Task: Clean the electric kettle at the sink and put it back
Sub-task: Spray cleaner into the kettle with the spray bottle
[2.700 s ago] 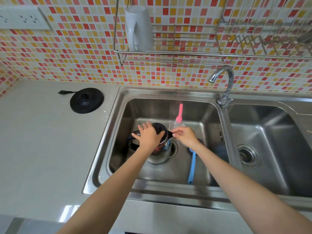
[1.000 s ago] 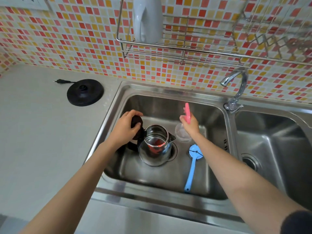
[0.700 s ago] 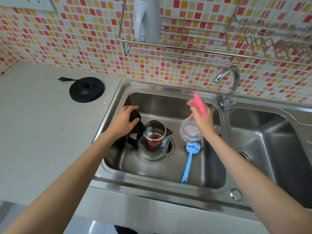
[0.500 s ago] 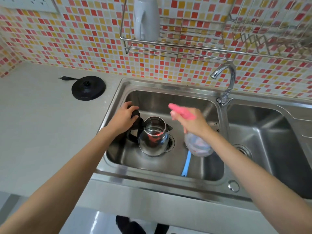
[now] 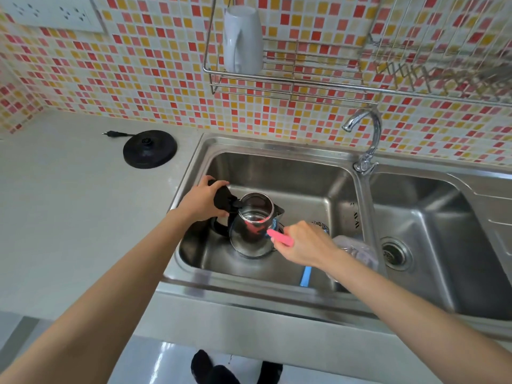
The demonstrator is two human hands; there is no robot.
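A steel electric kettle (image 5: 252, 234) stands upright in the left sink basin (image 5: 304, 195), its top open. My left hand (image 5: 203, 200) holds its black lid (image 5: 224, 199) tipped back over the handle. My right hand (image 5: 306, 243) grips a clear squeeze bottle (image 5: 357, 250) tilted on its side, and its pink nozzle (image 5: 278, 236) points at the kettle's rim. The black kettle base (image 5: 150, 148) sits on the counter left of the sink, its plug lying loose behind it.
A blue-handled brush (image 5: 306, 275) lies on the basin floor under my right arm. The tap (image 5: 365, 139) stands between the two basins, and the right basin (image 5: 443, 245) has a drain strainer. A wire rack (image 5: 291, 76) holding a white mug (image 5: 242, 40) hangs overhead.
My right hand lifted the squeeze bottle off the basin floor, tipped it over and brought its pink nozzle to the kettle's mouth. My left hand swung the lid open and keeps holding it.
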